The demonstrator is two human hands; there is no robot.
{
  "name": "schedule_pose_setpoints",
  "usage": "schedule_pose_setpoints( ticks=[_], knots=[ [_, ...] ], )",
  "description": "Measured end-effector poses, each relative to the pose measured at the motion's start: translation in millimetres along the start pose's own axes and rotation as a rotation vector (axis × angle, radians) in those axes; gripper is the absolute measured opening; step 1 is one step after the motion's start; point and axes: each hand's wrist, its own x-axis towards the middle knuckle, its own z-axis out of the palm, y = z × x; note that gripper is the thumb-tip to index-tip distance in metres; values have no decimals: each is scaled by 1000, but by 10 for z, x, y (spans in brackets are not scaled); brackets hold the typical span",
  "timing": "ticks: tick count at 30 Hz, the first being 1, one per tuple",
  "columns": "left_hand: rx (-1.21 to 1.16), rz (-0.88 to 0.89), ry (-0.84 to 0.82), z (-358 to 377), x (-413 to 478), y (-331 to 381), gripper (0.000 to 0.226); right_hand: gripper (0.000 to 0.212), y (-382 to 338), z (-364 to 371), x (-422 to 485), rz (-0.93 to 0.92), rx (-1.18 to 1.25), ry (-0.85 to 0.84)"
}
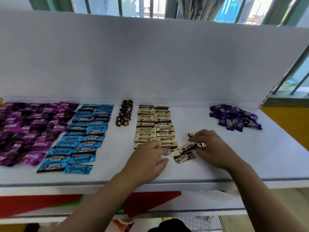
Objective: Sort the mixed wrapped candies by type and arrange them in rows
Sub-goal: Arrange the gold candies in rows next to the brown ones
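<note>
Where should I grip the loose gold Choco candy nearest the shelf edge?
Pinch the loose gold Choco candy across its long sides from above, ideally with the right hand. It lies flat, tilted, apart from the gold rows, with bare shelf in front.

Both bare arms reach forward, hands low and close together.
Left hand (148,154) lies palm-down, fingers loosely spread and flat; right hand (211,146) curls inward beside it, fingertips (194,139) pinched together, wrist bent toward the left.
</note>
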Motion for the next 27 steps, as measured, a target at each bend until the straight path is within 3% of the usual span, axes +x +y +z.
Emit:
schedule_pose_setpoints(
  ticks=[4, 8, 11, 16, 20, 27],
  knots=[
    [115, 30, -72, 192, 197, 358, 41, 38, -26, -4, 59, -43, -112, -104],
    [255, 1, -105, 322, 293, 525, 40, 27, -36, -1, 60, -34, -128, -124],
    [199, -62, -92, 366, 292, 549, 32, 13, -23, -35, 62, -10, -70, -124],
    [108, -88, -184, 264, 216, 499, 28, 22, -29, -48, 60, -11, -81, -174],
    [73, -50, -204, 63, 16, 265, 28, 14, -22, -40, -14, -20, -66, -114],
    [74, -75, -155, -218, -328, -275, 28, 25, -273, 97, -159, -102, 207, -162]
  ],
)
